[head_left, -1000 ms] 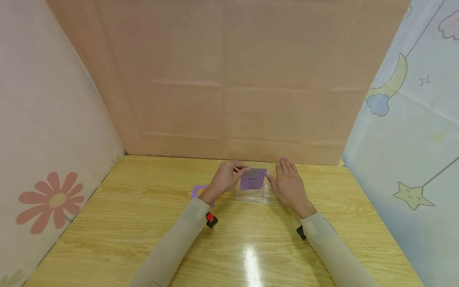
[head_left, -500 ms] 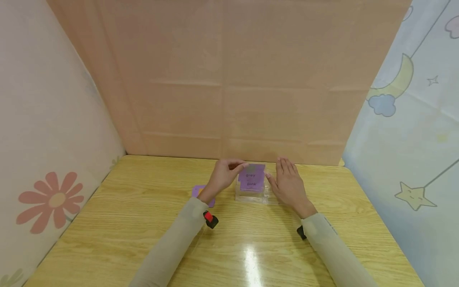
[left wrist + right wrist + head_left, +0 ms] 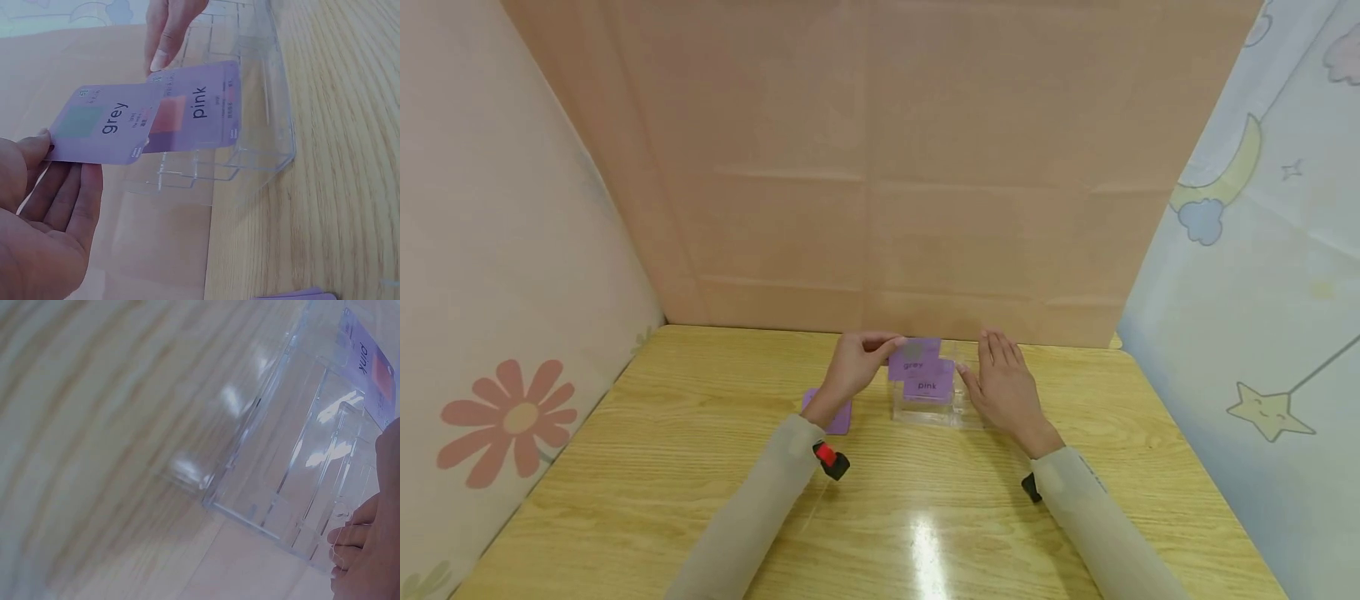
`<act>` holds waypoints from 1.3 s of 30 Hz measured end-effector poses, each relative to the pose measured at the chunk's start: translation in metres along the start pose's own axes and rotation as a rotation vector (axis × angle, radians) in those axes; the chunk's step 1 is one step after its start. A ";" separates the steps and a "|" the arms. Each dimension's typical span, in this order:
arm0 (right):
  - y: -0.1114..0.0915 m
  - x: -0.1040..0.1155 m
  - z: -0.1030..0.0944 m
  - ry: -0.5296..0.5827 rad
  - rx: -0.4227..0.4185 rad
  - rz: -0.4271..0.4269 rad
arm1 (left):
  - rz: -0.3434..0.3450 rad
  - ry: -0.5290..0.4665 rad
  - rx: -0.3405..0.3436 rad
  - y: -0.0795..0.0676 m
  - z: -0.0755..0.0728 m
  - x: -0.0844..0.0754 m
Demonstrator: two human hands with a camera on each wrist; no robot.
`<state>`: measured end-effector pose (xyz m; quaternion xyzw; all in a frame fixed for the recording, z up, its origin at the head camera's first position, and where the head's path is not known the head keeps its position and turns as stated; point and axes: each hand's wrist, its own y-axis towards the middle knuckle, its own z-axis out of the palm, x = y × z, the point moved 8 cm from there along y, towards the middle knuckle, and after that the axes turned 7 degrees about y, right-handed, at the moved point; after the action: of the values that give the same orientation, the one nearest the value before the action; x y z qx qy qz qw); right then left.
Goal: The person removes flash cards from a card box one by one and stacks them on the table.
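Observation:
My left hand [image 3: 848, 367] pinches a purple "grey" card [image 3: 913, 357] by its edge, between thumb and fingers, as the left wrist view also shows. That card partly overlaps a purple "pink" card [image 3: 209, 106], which leans upright in a clear, stepped plastic rack [image 3: 921, 414]. My right hand [image 3: 1006, 385] lies with straight fingers at the right part of the rack. Its thumb points toward the pink card's right edge; whether they touch I cannot tell. In the right wrist view, fingers [image 3: 353, 540] rest at the rack's far end.
More purple cards [image 3: 838, 422] lie on the wooden table [image 3: 685, 467], left of the rack and partly under my left wrist. A tan backdrop [image 3: 865, 208] stands behind the table's far edge. Patterned cloth walls [image 3: 520, 208] flank both sides.
My left hand has drawn the grey card up and to the left. The pink card, covered by it a second ago, now shows. My right hand has stayed in place.

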<state>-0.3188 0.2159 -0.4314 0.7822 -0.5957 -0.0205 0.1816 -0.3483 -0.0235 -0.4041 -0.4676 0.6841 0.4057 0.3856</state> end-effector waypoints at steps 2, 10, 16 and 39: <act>0.000 0.000 0.000 -0.002 -0.004 0.000 | -0.022 -0.035 0.003 -0.002 -0.003 0.002; 0.000 0.001 -0.002 -0.013 -0.028 -0.009 | -0.083 -0.094 0.013 -0.010 -0.014 0.005; 0.000 0.002 -0.002 -0.005 -0.014 -0.009 | -0.113 -0.096 -0.002 -0.016 -0.024 0.014; 0.000 0.002 -0.001 -0.006 -0.013 -0.008 | -0.275 -0.123 -0.035 -0.022 -0.045 0.044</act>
<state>-0.3177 0.2150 -0.4299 0.7832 -0.5930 -0.0277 0.1849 -0.3459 -0.0847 -0.4314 -0.5376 0.5818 0.3888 0.4704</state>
